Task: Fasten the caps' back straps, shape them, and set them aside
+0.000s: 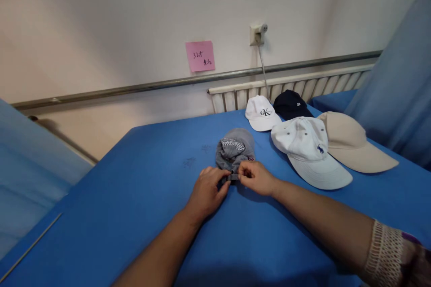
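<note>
A grey cap [235, 147] with pale lettering lies on the blue-covered surface [141, 179], its back strap toward me. My left hand [208, 192] pinches the left end of that strap with closed fingers. From the other side, my right hand [256, 177] grips the strap's right end, fingers pressed together. Both hands meet at the strap, at the cap's near edge.
To the right lie a white cap [309, 151] with a small dark logo, a beige cap [350, 142], a white lettered cap [261, 113] and a dark navy cap [291, 104]. A radiator [289, 88], wall socket [257, 34] and pink note [200, 55] sit behind; blue fabric hangs at right.
</note>
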### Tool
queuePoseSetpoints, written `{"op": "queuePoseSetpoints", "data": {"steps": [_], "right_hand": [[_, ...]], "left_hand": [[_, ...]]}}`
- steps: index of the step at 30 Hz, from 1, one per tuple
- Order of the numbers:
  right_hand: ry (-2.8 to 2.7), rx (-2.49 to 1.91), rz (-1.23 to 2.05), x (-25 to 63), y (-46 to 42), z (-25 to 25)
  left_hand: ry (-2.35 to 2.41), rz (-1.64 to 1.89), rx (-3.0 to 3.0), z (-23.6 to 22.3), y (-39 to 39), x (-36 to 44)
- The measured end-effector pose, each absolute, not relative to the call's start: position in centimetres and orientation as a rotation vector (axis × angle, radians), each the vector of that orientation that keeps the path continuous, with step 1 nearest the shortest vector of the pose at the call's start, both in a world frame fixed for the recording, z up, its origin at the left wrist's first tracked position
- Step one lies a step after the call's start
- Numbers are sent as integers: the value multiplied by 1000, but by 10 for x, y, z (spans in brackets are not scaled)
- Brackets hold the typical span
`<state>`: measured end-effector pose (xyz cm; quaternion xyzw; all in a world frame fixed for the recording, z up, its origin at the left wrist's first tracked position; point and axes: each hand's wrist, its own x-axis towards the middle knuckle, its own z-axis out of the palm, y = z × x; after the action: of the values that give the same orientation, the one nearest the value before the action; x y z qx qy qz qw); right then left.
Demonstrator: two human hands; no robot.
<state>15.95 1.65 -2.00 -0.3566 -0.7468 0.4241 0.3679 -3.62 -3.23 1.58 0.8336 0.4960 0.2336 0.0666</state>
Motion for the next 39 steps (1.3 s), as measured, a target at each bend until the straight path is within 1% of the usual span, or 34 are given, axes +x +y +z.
{"op": "queuePoseSetpoints", "data": {"steps": [6, 14, 23, 27, 32, 36, 39], "right_hand": [[-1953, -921, 1149, 161, 20, -24], [-2003, -932, 1088, 160, 19, -22], [-1745, -937, 979, 164, 20, -22], [-1672, -891, 1031, 162, 19, -26], [-1796, -809, 1069, 159, 11, -24], [-1787, -839, 1014, 159, 10, -26], [-1729, -893, 900, 161, 14, -28]], "left_hand": [[1497, 705, 2527, 14, -31, -38], [1433, 793, 2473, 8, -26, -43], [1418, 900, 2281, 9, -32, -41], [1387, 919, 2267, 13, -36, -39], [1360, 899, 2275, 13, -36, -38], [1465, 940, 2226, 6, -30, -43], [1592, 974, 2170, 1, -23, -48]]}}
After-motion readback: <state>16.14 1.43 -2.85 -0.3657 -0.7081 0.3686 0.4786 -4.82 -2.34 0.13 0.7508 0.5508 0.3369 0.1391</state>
